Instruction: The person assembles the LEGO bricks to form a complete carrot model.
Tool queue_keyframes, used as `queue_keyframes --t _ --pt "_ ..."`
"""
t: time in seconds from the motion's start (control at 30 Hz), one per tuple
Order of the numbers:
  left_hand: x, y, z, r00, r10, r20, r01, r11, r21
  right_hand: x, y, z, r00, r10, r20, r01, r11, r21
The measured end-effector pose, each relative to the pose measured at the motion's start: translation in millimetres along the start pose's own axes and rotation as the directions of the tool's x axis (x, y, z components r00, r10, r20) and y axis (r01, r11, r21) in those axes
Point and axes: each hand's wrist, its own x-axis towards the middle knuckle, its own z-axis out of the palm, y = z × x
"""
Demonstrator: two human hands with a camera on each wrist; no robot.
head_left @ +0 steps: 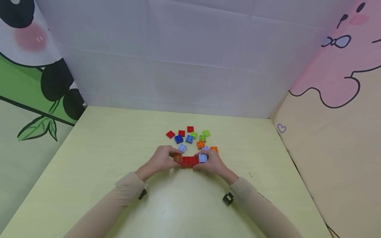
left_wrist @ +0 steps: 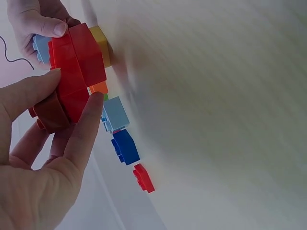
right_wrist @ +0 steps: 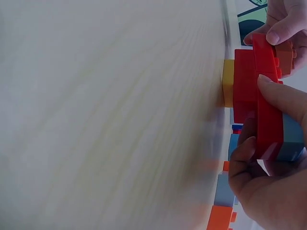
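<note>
Both hands hold one assembly of toy building blocks at the middle of the table. My left hand (head_left: 161, 159) grips its left end, thumb and fingers around a brown block (left_wrist: 52, 114) and the red block (left_wrist: 72, 103) under it. At the other end, my right hand (head_left: 215, 163) pinches a red block (right_wrist: 268, 127) topped by a light blue block (head_left: 203, 158). The right wrist view shows these red blocks side by side over another red block (right_wrist: 243, 79), with a yellow block (right_wrist: 228, 84) lowest. Fingers hide part of both ends.
Loose blocks lie just beyond the hands: several red pieces (head_left: 170, 134), a dark blue block (head_left: 179, 139), a blue block (head_left: 189, 138), a light blue block (head_left: 182, 148), green pieces (head_left: 206, 133) and orange blocks (head_left: 200, 144). A pale wall (head_left: 178, 66) rises behind the table (head_left: 119, 132).
</note>
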Motion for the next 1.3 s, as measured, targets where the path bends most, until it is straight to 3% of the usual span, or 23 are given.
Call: queue_keyframes --t 0.3,1.3 --pt "3.0 4.7 -2.5 0.999 -0.032 0.024 0.031 0.999 0.039 0.6 1.5 -0.1 1.000 0.002 0.002 -0.002 1.000 -0.010" --pt "10.1 5.2 -1.9 0.995 -0.082 0.063 0.080 0.996 0.034 1.7 0.8 0.0 1.000 0.006 0.001 -0.006 1.000 -0.007"
